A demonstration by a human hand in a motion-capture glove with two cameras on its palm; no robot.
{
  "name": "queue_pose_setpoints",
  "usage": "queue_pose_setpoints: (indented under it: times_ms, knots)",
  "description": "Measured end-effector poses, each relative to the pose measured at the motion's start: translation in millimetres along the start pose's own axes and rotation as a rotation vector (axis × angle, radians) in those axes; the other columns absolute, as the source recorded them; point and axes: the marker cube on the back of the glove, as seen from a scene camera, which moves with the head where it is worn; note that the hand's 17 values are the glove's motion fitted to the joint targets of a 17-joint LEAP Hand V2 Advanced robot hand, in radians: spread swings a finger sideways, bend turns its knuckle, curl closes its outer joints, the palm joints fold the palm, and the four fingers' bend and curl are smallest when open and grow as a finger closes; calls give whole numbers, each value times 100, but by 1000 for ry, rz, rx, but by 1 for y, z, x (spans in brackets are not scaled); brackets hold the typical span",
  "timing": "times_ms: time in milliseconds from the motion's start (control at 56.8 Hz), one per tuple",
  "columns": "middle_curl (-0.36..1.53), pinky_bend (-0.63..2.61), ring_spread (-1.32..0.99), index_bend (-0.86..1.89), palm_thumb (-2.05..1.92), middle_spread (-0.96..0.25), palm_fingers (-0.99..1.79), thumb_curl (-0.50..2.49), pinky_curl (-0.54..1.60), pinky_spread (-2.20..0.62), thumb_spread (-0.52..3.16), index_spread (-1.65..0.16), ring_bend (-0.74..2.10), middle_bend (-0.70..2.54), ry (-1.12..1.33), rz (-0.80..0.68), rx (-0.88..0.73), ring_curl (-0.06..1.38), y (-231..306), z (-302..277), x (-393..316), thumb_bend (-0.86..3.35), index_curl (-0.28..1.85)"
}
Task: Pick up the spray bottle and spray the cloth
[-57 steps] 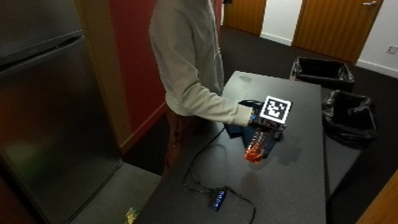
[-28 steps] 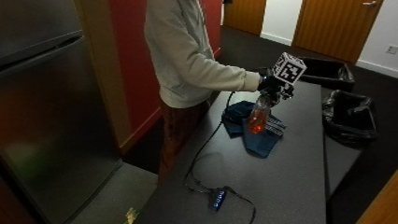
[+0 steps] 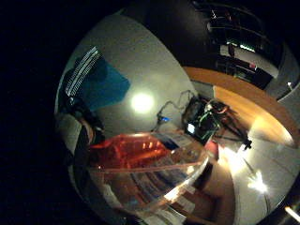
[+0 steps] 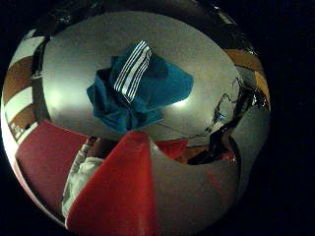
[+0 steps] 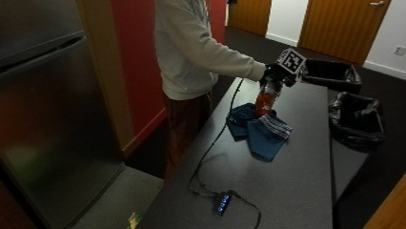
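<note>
Spray bottle [image 5: 264,99], clear with orange liquid, hangs upright above a crumpled blue cloth [image 5: 259,130] with white stripes on a grey table [image 5: 298,181]; the person's gloved right hand [image 5: 274,76] holds it aloft, fingers curled round its top. A cable [image 5: 212,143] runs along the table to a small hub [image 5: 221,203].

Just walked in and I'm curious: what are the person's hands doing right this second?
Right hand, black-gloved: grips the clear plastic spray bottle of orange liquid, held above the blue striped cloth.
Other hand: out of sight, cannot be told.
</note>
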Motion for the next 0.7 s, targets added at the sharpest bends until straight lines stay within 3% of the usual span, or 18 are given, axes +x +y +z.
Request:
queue_pose_setpoints:
  times_ms: [70, 158, 229, 299, 352, 405, 493, 563, 704]
  knots:
    - [49, 28, -20, 48, 93, -12, 139, 77, 37, -21, 6, -15, 60, 61, 91, -63, -14, 44, 3, 7, -14, -3, 52]
    - [49, 29, -20, 49, 93, -12, 139, 77, 37, -21, 6, -15, 60, 61, -88, 91, -38, 44, -5, 4, -45, -3, 52]
    - [49, 29, -20, 49, 93, -12, 139, 77, 37, -21, 6, -15, 60, 61, 64, -44, -50, 44, 3, 16, -36, -3, 52]
    - [49, 29, -20, 49, 93, -12, 139, 77, 37, -21, 6, -15, 60, 60, -98, 56, -41, 44, -4, 10, -57, -3, 52]
    - [49, 29, -20, 49, 93, -12, 139, 77, 37, -21, 6, -15, 60, 61, 79, -89, -38, 44, 4, 21, -42, -3, 52]
    - [49, 29, -20, 49, 93, -12, 139, 77, 37, -21, 6, -15, 60, 61, 133, -135, -39, 44, 8, 26, -29, -3, 52]
    - [49, 29, -20, 49, 93, -12, 139, 77, 37, -21, 7, -15, 60, 61, 109, -127, -26, 44, 11, 23, -21, -3, 52]
    - [49, 29, -20, 49, 93, -12, 139, 78, 37, -21, 7, -15, 60, 61, -9, -19, -14, 44, 10, 14, -20, -3, 52]
    - [49, 29, -20, 49, 93, -12, 139, 78, 37, -21, 7, -15, 59, 61, -60, -209, 114, 44, 29, -5, 9, -3, 52]
